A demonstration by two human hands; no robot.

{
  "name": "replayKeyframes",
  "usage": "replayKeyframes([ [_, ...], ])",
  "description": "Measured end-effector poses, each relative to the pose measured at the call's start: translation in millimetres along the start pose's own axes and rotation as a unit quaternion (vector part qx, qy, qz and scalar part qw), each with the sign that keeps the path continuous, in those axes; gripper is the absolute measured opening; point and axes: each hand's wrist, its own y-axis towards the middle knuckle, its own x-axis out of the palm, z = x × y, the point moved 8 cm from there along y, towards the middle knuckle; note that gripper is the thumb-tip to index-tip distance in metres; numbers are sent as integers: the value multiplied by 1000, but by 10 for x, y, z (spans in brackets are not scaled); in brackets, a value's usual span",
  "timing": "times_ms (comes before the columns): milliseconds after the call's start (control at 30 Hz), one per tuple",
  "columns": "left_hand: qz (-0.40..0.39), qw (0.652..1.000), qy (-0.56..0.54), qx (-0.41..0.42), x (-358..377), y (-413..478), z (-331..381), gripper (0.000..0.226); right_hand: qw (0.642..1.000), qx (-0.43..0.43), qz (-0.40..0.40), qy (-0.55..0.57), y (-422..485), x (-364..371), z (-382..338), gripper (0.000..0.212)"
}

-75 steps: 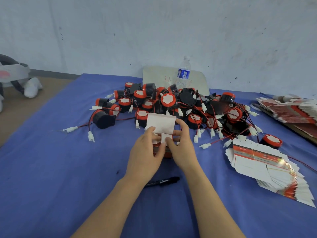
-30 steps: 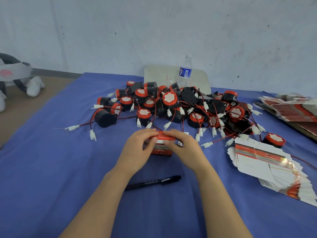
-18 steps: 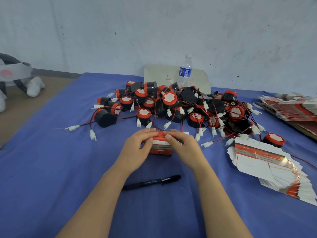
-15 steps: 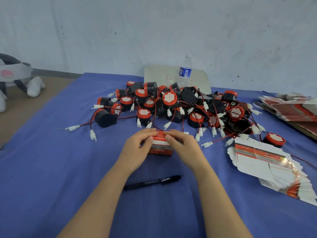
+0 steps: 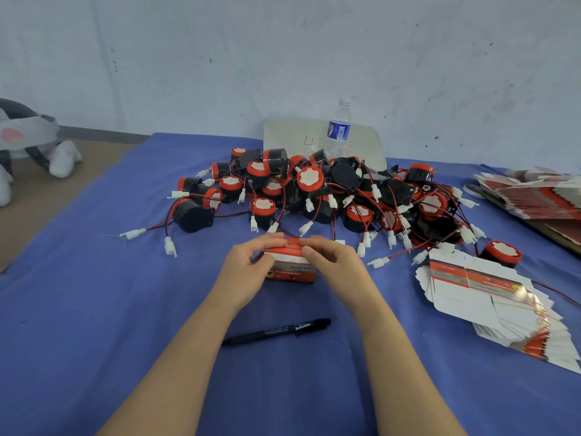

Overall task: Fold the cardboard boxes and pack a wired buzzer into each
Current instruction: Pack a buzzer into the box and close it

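Fingers (image 5: pixel 272 238) of L hand (image 5: pixel 245 269) + R hand (image 5: pixel 338 265) curled round closed red/white box (image 5: pixel 294 271), which sits on blue cloth (image 5: pixel 94 309) just past black pen (image 5: pixel 276 331). Buzzer pile (image 5: pixel 314 190) behind; flat box blanks (image 5: pixel 478 294) to R; water bottle (image 5: pixel 338 130) far back.

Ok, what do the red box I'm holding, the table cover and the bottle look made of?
Red box: thin printed card, perhaps lightly glossy, with a white folded edge showing. Table cover: blue cloth by the look, matte with no glare. Bottle: clear plastic, see-through, with a blue wrap label.
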Motion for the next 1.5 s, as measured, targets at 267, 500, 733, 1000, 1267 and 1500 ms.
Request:
replayKeyframes([
  [267,-25,998,-55,-11,12,-22,-12,31,999,18,2,51,-9,23,1,16],
  [500,-23,1000,-10,-4,-2,-16,-8,41,996,33,7,79,-5,21,30,17],
  [733,11,996,-82,-40,4,-23,-62,33,996,30,5,82,-12,27,13,14],
  [1000,60,968,-173,-170,82,-5,-260,42,995,35,15,89,-15,42,4,12],
  [1267,129,953,-159,-223,78,-46,-217,49,986,7,118,-116,-20,224,-100,31],
  [1500,111,948,-172,-243,50,-76,-180,50,995,37,91,-9,-4,346,-21,32],
])
